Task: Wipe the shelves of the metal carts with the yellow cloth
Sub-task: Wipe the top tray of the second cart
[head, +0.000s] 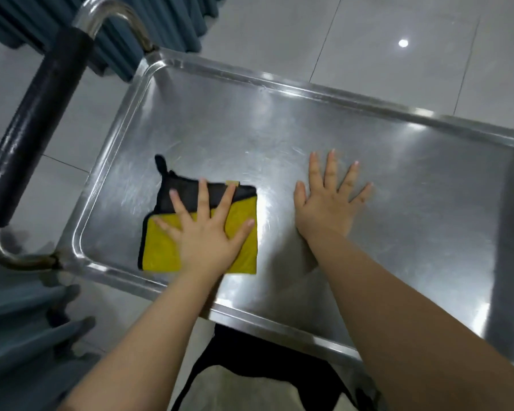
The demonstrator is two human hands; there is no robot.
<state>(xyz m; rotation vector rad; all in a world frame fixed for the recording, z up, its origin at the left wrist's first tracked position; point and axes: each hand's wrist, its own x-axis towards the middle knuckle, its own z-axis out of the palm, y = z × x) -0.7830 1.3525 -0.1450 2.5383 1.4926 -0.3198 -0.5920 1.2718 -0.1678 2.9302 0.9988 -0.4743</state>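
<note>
The person leans over the top shelf (279,129) of a metal cart, a shallow steel tray with a raised rim. Taking the shelf as a clock face seen from the person's side, the yellow cloth (161,247) lies flat at about 8 o'clock, close to the near left corner but not against the rim. It is folded, so a dark backing shows along its far edge, with a small dark loop sticking out toward 11 o'clock.

The left hand (204,232) lies on the cloth with its fingers straight and spread, pressing down rather than gripping. This probably keeps the whole pad against the steel so it can be pushed without bunching. The right hand (327,209) is well apart from it, near the centre of the shelf. It rests palm down on bare metal with its fingers fanned and holds nothing. It looks placed there to steady the cart, and perhaps to take some body weight during the reach.

The cart's push handle (39,120), a steel bar with a dark sleeve, stands off the short end at 9 o'clock. Pale floor tiles (398,31) show beyond 12 o'clock. Judging by where the cloth sits, the wide stretch toward 3 o'clock has yet to be covered, and no lower shelf can be seen.
</note>
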